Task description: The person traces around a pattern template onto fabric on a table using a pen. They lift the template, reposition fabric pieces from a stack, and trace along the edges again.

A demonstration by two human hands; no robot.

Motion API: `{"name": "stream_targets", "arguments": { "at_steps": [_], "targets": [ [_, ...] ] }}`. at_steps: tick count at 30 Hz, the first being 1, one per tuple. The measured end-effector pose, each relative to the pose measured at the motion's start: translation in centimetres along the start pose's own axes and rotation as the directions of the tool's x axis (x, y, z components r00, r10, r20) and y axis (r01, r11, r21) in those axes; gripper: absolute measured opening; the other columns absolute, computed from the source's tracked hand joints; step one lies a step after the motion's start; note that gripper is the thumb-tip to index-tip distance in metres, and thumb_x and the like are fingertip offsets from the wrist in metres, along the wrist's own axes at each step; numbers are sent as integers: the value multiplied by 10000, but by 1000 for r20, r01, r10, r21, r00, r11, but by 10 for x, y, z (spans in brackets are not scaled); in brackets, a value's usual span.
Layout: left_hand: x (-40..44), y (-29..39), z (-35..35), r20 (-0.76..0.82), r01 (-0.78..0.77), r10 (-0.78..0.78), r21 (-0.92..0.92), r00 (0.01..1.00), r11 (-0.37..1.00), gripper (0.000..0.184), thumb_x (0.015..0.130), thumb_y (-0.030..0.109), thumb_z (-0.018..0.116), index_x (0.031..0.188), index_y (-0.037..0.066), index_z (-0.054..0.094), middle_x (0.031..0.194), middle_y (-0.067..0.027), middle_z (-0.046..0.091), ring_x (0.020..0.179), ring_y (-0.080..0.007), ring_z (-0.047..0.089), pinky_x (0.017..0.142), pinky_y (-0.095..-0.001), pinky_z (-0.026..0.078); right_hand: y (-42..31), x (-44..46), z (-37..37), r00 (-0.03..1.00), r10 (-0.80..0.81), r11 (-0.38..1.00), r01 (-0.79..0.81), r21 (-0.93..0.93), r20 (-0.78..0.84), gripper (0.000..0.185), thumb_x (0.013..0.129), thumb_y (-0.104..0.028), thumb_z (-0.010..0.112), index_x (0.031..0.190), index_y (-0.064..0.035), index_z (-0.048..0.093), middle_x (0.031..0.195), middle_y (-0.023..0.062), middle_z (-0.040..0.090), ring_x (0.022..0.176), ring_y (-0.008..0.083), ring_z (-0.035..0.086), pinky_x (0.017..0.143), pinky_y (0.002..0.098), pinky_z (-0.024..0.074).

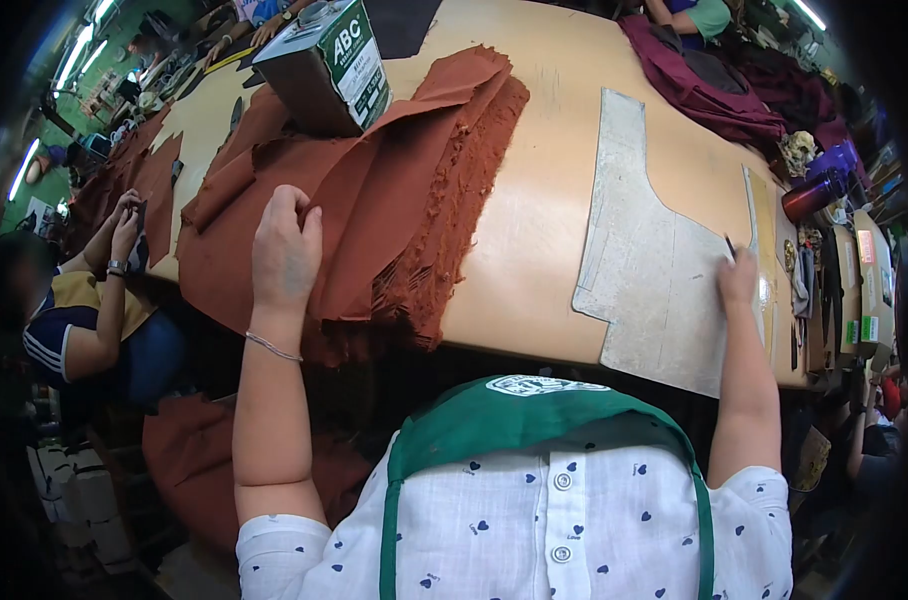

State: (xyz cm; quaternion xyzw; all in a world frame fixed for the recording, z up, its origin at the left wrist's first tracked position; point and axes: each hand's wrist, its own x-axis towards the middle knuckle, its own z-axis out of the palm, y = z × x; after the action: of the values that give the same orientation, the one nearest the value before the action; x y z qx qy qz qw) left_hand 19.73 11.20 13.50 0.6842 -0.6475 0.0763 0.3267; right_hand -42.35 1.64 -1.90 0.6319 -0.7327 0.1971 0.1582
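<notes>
My left hand (pixel 286 248) is over a stack of reddish-brown leather sheets (pixel 374 215). Its fingers are curled at a fold of the top sheet and appear to pinch it, though the fingertips are partly hidden. Frayed, ragged edges show along the stack's right side. On the right, my right hand (pixel 739 280) is closed around a slim dark pen (pixel 730 243), its tip pointing up and away. That hand rests beside the right edge of a large grey-white flat pattern template (pixel 649 240), which lies on the tan table (pixel 534 190).
A green and white square tin (pixel 324 70) weighs on the leather's far end. Maroon material (pixel 699 90) lies at the far right, near a dark red tumbler (pixel 812 197). At left, another person (pixel 84 300) works with raised hands. More people sit along the far side.
</notes>
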Motion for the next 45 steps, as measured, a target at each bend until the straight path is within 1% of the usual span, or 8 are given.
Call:
{"name": "stream_targets", "arguments": {
  "at_steps": [6, 11, 17, 24, 33, 37, 40, 45],
  "targets": [
    [-23, 16, 15, -122, -191, 216, 190, 969, 963, 111, 785, 103, 577, 825, 78, 476, 764, -57, 519, 693, -236, 547, 589, -338, 440, -330, 2, -102, 810, -477, 356, -175, 918, 340, 278, 831, -218, 569, 1010, -6, 579, 770, 42, 585, 679, 100, 536, 619, 233, 442],
    [-37, 12, 28, -99, -207, 237, 248, 967, 946, 125, 771, 129, 574, 872, 105, 505, 800, -20, 526, 772, -205, 532, 637, -367, 418, -476, -22, -133, 350, -653, 474, -501, 724, 671, 543, 727, -534, 588, 735, 8, 623, 615, 89, 585, 579, 190, 594, 557, 310, 480],
    [-55, -11, 18, -79, 175, -160, 243, 984, 954, 658, 707, 181, 630, 1284, 124, 317, 1158, -93, 444, 1068, -290, 464, 860, -510, 366, -521, 6, -112, 717, -571, 197, -352, 915, 399, 195, 821, -209, 575, 788, -17, 580, 605, 15, 527, 486, 94, 463, 422, 234, 357],
    [-55, -44, 5, 245, 406, -548, 452, 800, 794, 952, 629, 593, 629, 1316, 36, 278, 1350, -192, 276, 1223, -342, 317, 937, -516, 332, -497, 78, -170, 792, -470, -443, -594, 672, 390, 166, 871, -201, 512, 900, -38, 530, 785, 85, 596, 694, 184, 608, 621, 319, 521],
    [64, -227, 39, 387, 57, -355, 603, 851, 795, 699, 768, 589, 451, 1253, 91, 376, 1234, -190, 399, 1153, -352, 374, 950, -466, 319, -455, 68, -181, 791, -555, -302, -481, 823, 259, 149, 852, -141, 537, 912, -6, 553, 857, 89, 600, 724, 178, 605, 660, 311, 516],
    [60, -331, 92, 312, -6, -373, 774, 874, 633, 714, 787, 598, 411, 1345, 185, 245, 1368, -92, 273, 1253, -313, 258, 969, -547, 250, -299, 119, -148, 806, -588, -612, -393, 686, -63, 277, 899, -151, 360, 1026, 39, 517, 954, 124, 588, 832, 198, 589, 786, 321, 478],
    [57, -243, 66, 186, 442, -636, 575, 749, 688, 720, 729, 733, 301, 1350, 395, 162, 1439, -15, 137, 1288, -402, 110, 840, -758, 104, -164, 104, -156, 868, -491, -573, -391, 720, 81, 300, 874, -132, 360, 1072, 44, 502, 1027, 137, 577, 921, 210, 575, 826, 344, 460],
    [57, -209, 54, 170, 488, -669, 560, 723, 670, 735, 726, 750, 272, 1352, 381, 168, 1443, -10, 124, 1297, -388, 100, 872, -737, 88, 8, 9, -95, 729, 130, -463, -555, 691, 672, 274, 848, -173, 456, 1037, 7, 540, 990, 126, 605, 888, 232, 588, 810, 353, 465]
  ]
}}
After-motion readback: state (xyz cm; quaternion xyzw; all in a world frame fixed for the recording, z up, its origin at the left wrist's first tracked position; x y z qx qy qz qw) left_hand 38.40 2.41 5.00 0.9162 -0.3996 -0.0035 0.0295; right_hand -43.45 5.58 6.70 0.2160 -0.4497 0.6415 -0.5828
